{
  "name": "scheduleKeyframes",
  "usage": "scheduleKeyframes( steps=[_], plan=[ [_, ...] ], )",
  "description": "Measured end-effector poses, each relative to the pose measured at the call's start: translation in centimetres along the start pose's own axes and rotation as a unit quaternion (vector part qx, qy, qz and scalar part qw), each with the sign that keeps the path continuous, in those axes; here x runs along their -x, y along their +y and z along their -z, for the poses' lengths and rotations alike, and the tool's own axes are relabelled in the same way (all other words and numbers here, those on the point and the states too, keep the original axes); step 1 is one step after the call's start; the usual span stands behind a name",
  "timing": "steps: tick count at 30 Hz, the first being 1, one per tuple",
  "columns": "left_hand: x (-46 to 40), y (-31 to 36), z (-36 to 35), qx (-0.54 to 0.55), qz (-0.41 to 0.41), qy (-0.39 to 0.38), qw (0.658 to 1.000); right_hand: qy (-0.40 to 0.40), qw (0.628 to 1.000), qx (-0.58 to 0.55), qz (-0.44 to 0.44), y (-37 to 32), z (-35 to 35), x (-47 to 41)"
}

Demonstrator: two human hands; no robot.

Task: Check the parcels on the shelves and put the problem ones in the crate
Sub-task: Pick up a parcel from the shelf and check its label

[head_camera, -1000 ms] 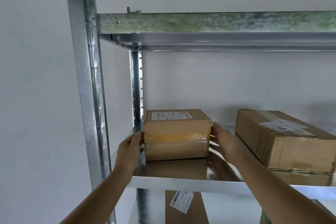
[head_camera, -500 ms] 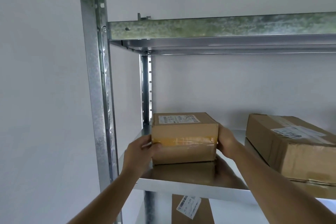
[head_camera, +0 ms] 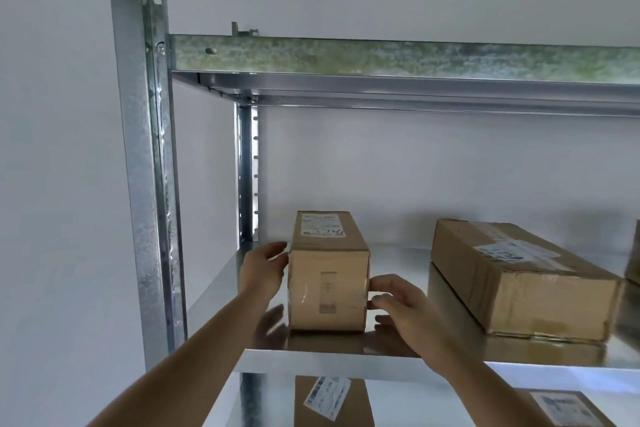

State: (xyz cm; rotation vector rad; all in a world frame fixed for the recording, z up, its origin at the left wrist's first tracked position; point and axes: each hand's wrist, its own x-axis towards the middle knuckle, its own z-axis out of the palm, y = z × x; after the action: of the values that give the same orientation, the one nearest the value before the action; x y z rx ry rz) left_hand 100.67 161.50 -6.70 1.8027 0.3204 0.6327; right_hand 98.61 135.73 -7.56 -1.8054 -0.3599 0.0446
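A small brown cardboard parcel point(head_camera: 328, 274) stands on the metal shelf point(head_camera: 311, 359), its short end facing me and a white label on its top. My left hand point(head_camera: 265, 270) lies against its left side with the fingers fairly straight. My right hand point(head_camera: 398, 302) touches its near right edge with thumb and fingertips. A larger flat parcel point(head_camera: 519, 277) with white labels lies to the right on the same shelf. No crate is in view.
The galvanised upright post point(head_camera: 145, 163) stands at the left and the upper shelf beam point(head_camera: 398, 57) runs overhead. On the shelf below lie a labelled parcel point(head_camera: 332, 402) and another point(head_camera: 564, 407). A further box edge point(head_camera: 633, 263) shows at far right.
The small parcel has been turned on the shelf: its long taped side faced me before, now its short end does. Both hands shifted with it, the right coming nearer to me.
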Motion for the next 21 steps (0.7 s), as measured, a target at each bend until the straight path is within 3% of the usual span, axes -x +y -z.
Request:
scheduleKeyframes(
  steps=[2, 6, 11, 13, 18, 21],
  plan=[
    [0.4, 0.0, -0.3, -0.005, -0.017, -0.007, 1.0, 0.003, 1.0, 0.009, -0.006, 0.1, 0.2, 0.0],
    [1.1, -0.1, 0.2, 0.061, -0.007, -0.029, 0.998, 0.037, 0.994, -0.09, -0.043, 0.0, 0.7, -2.1],
    [1.5, 0.5, 1.2, 0.205, 0.134, -0.151, 0.958, 0.003, 0.988, -0.137, -0.07, -1.0, -0.9, -5.3],
    [1.8, 0.4, 1.7, 0.229, 0.155, -0.18, 0.944, 0.0, 0.986, -0.154, -0.072, -1.8, -2.3, -5.3],
    [2.0, -1.4, 3.8, 0.225, 0.144, -0.147, 0.953, -0.009, 0.983, -0.17, -0.073, -1.7, -5.1, -4.3],
    [1.9, -2.9, 4.8, 0.227, 0.139, -0.168, 0.949, -0.023, 0.986, -0.156, -0.058, -1.0, -6.0, -4.2]
  ],
)
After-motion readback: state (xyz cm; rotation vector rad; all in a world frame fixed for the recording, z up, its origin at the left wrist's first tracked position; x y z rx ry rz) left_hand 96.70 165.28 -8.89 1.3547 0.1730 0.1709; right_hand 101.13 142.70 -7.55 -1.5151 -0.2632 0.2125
